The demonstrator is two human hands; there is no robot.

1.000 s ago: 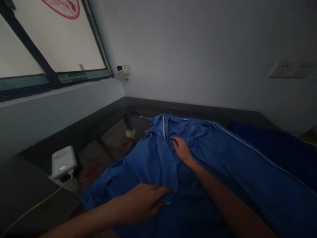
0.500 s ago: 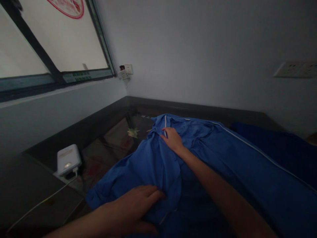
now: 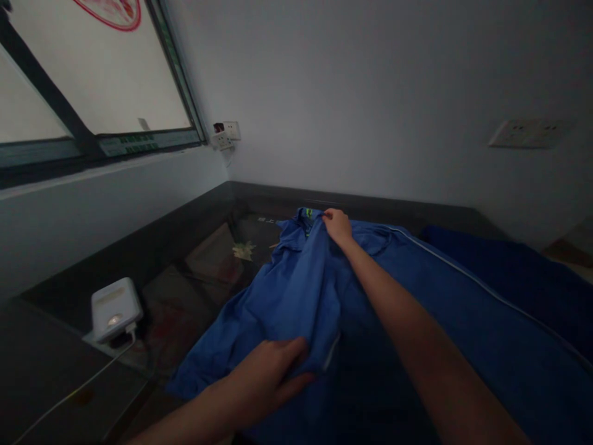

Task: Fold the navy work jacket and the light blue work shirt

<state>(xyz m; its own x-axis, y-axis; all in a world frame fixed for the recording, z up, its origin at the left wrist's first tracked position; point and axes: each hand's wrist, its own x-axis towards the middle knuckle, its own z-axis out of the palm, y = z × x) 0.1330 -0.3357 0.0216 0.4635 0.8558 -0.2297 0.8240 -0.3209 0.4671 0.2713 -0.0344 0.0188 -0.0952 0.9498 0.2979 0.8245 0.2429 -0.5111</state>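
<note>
A blue jacket (image 3: 282,290) with thin white piping lies spread and partly bunched on a dark tabletop. Its far end is rumpled, and a small bright green patch shows inside there. My right hand (image 3: 337,225) pinches the fabric at that far end, lifting a long fold that runs back towards me. Nearer the front, my left hand (image 3: 273,374) grips the lower part of the same fold, thumb on one side and fingers on the other. Part of the cloth under my left hand is hidden.
A white box-shaped device (image 3: 115,309) with a cable stands on the left of the dark table (image 3: 185,272). A yellowish leaf-like decoration (image 3: 243,250) shows beyond the jacket's left side. Darker blue cloth (image 3: 500,262) lies at right. Wall and window border the table.
My right hand has moved farther away and slightly right, raising the jacket's edge and uncovering the green patch. My left hand has shifted right and closed on the fabric. The view has shifted slightly.
</note>
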